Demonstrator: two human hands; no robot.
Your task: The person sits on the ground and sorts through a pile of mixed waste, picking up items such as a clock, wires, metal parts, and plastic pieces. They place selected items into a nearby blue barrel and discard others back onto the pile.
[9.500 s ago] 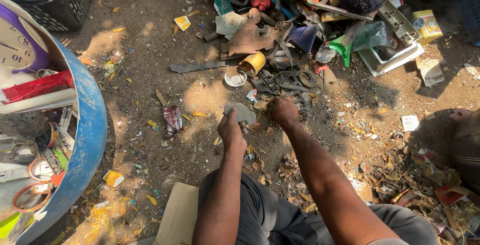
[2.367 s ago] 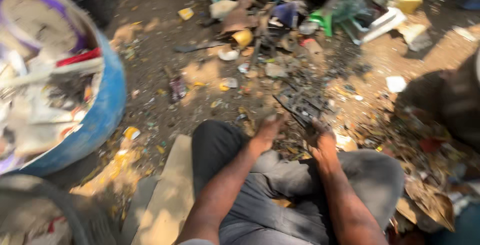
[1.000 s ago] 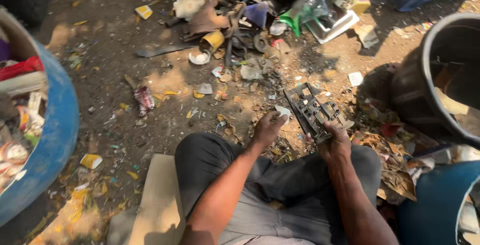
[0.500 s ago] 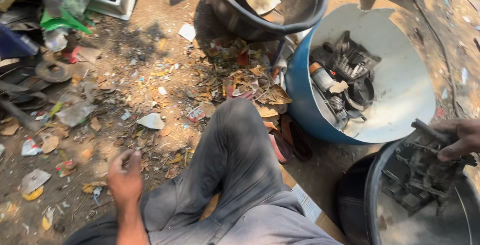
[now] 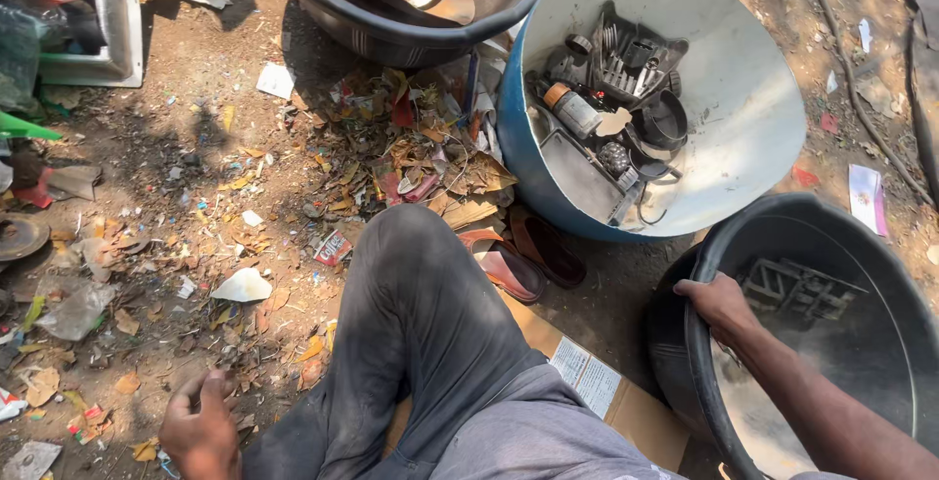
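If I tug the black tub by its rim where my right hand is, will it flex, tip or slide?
The black tub looks thin-walled, so the rim under the right hand would probably flex. It holds only one dark grid-like part, so it seems light and apt to tilt toward you. On loose dirt it should drag rather than roll.

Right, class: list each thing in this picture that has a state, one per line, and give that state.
Right hand: gripping the rim of the black tub.
Left hand: resting on the littered ground, empty.
Black tub: upright, a dark metal grid inside.
Blue drum: tipped over, holding metal scrap.
Sandals: off, lying on the ground.
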